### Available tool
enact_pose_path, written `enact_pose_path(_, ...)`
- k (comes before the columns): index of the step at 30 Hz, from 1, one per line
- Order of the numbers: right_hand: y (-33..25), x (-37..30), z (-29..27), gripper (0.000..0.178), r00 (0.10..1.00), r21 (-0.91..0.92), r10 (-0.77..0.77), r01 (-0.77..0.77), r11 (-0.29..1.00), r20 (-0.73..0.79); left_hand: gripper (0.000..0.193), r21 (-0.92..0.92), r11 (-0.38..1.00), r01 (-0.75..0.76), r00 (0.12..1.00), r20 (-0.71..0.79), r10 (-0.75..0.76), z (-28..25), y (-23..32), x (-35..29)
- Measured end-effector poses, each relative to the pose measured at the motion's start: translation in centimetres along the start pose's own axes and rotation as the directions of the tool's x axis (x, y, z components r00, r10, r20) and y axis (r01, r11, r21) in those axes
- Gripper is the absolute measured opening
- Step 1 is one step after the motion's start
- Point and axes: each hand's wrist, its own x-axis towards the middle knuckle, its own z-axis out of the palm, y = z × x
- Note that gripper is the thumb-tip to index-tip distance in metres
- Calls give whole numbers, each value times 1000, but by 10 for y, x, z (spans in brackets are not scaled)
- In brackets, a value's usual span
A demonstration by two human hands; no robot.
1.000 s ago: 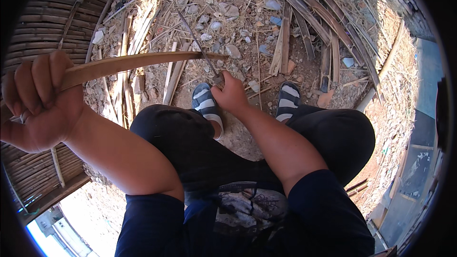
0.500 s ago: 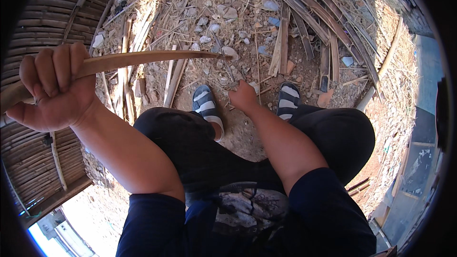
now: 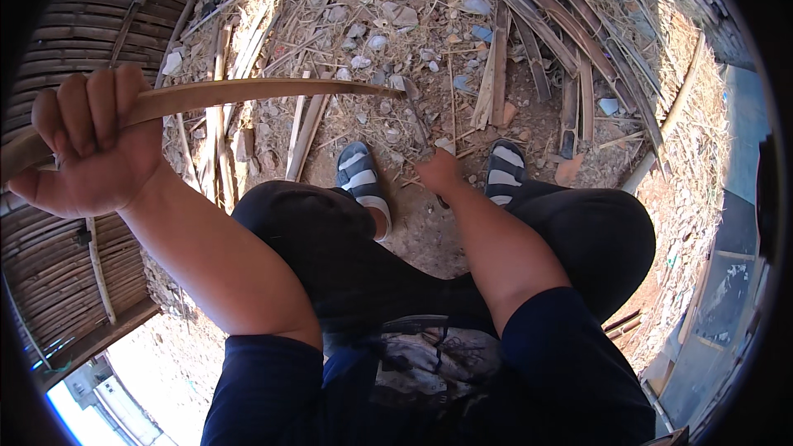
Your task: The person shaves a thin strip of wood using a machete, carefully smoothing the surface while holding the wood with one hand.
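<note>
My left hand, raised at the left, is closed around a long split bamboo strip. The strip runs to the right across the view and narrows toward its far end. Low between my knees, my right hand is closed on the handle of a knife. Its thin dark blade points away from me, with the tip at or close to the strip's narrow end; I cannot tell whether they touch. The end of the handle shows just below the right fist.
Long split bamboo pieces lie heaped at the far right, with more strips at the left. Stones and straw litter the dirt ground. A slatted bamboo wall stands at the left. My sandalled feet are beneath the work.
My right hand has moved slightly right and nearer to me, and the knife shows more clearly. My left hand and the bamboo strip have risen a little, the strip's tip shifting right.
</note>
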Motion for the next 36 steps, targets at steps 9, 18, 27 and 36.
enact_pose_path(9,-50,-10,-13,46,970,222,-237,244,944,-57,52,-8,1000,-13,1000,-10,13,1,1,-1)
enact_pose_path(18,-110,-32,-34,42,933,260,-338,358,897,-119,52,51,998,-34,999,-18,35,-10,3,1)
enact_pose_path(27,-170,-71,-50,36,852,340,-518,512,789,-82,62,159,981,-113,981,-139,136,-6,-2,-2)
enact_pose_path(36,-126,-58,-39,36,929,220,-366,370,903,-63,76,185,978,-97,964,-229,139,-20,3,-3)
